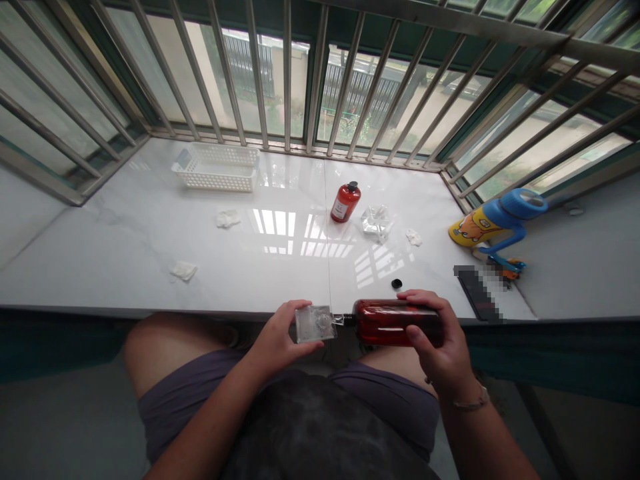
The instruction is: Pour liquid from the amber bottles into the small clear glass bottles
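Left hand [275, 341]: thumb and fingers pinch a clear square bottle [313, 325] by its sides, lying on its side, neck to the right. Right hand [445, 343]: wrapped round the base end of a big amber-red bottle [383, 323], also horizontal, mouth to the left. Necks line up end to end; can't tell if one sits inside the other. Both bottles are just off the counter's front edge, above the lap. No writing readable on either.

Black cap [397, 284] on the white counter [280, 280], just beyond the big bottle. Farther back: smaller red bottle [345, 202], black top, white label with dark print, too small to read. Clear faceted dish [376, 223] just right of it. Crumpled tissue [413, 237] right of that, two more over left. White perforated basket [216, 170] at back left. Right side: yellow flask [475, 225] with blue lid, cartoon print, small patch of lettering, illegible. Dark phone-like slab [475, 290] nearer, partly pixelated.
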{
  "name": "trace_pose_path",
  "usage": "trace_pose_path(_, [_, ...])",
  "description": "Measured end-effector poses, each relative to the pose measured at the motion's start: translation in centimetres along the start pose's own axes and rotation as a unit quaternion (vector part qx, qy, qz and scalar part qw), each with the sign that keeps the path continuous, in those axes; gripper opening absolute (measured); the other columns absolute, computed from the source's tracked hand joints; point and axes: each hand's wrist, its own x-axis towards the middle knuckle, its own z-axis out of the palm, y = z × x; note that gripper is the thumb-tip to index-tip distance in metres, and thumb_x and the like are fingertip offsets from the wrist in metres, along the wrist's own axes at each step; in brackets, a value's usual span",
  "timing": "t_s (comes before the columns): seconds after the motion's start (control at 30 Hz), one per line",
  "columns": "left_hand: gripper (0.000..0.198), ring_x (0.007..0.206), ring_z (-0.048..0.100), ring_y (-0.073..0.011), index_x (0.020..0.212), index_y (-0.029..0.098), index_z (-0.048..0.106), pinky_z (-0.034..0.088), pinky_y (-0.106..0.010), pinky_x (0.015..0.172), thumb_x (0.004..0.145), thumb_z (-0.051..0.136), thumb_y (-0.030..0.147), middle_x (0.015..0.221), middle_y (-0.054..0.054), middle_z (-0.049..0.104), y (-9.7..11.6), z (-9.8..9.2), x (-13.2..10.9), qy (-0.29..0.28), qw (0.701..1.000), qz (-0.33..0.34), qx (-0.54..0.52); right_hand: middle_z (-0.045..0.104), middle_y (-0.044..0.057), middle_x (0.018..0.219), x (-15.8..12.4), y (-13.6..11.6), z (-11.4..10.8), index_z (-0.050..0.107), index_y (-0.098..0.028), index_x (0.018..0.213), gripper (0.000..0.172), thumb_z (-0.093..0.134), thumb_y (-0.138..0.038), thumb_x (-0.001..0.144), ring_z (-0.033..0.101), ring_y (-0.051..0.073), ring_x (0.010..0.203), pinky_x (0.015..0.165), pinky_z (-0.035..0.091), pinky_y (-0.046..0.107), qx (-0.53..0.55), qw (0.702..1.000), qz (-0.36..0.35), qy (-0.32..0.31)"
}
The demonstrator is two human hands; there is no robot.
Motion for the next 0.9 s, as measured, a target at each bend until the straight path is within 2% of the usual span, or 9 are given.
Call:
trace_pose_path(0.47, [0.072, 0.13, 0.068, -0.0309, 0.138, 0.029, 0.063, 0.059, -0.045, 0.109, 0.075, 0.097, 0.035, 0.14, -0.009, 0.07, -0.09, 0.07, 0.01, 0.005, 1.0, 0.005, -0.002, 0.066, 0.013, 0.129, 0.21, -0.37, 0.1, 0.065, -0.028, 0.128, 0.035, 0.075, -0.033, 0.096, 0.065, 0.035, 0.123, 0.104, 0.052, 0.053, -0.004, 1.0, -0.018, -0.014])
trace_pose_path(0.67, [0.073, 0.133, 0.067, -0.0319, 0.139, 0.029, 0.061, 0.056, -0.049, 0.113, 0.076, 0.097, 0.035, 0.141, -0.01, 0.069, -0.04, -0.01, -0.01, -0.001, 1.0, 0.002, -0.003, 0.066, 0.013, 0.129, 0.21, -0.39, 0.15, 0.065, -0.028, 0.129, 0.035, 0.075, -0.033, 0.096, 0.064, 0.035, 0.123, 0.104, 0.051, 0.054, -0.007, 1.0, -0.019, -0.019])
trace_pose_path(0.9, [0.073, 0.131, 0.068, -0.0323, 0.139, 0.029, 0.062, 0.058, -0.048, 0.11, 0.075, 0.097, 0.035, 0.14, -0.01, 0.07, -0.07, 0.0, 0.01, 0.003, 1.0, 0.006, -0.003, 0.066, 0.013, 0.13, 0.26, -0.58, 0.13, 0.065, -0.028, 0.129, 0.036, 0.076, -0.033, 0.095, 0.064, 0.035, 0.123, 0.102, 0.053, 0.053, -0.012, 0.999, -0.025, -0.022])
